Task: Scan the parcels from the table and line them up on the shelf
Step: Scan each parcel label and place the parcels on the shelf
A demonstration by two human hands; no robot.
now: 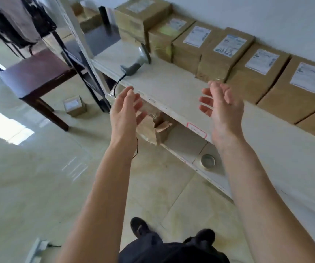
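Note:
Several brown cardboard parcels point(223, 54) with white labels stand in a row along the wall on the white shelf point(172, 86). A grey barcode scanner point(136, 61) lies on the shelf's left part, its black cable hanging over the front edge. My left hand point(126, 112) and my right hand point(221, 105) hover in front of the shelf edge, palms facing each other, fingers relaxed, holding nothing. One small parcel point(75, 106) lies on the floor by a dark wooden table point(37, 73).
Torn cardboard point(153, 128) sits on the lower shelf beside a roll of tape point(208, 161). A black metal rack point(88, 69) stands left of the shelf. The tiled floor stretches left and below, and my feet point(139, 226) show at the bottom.

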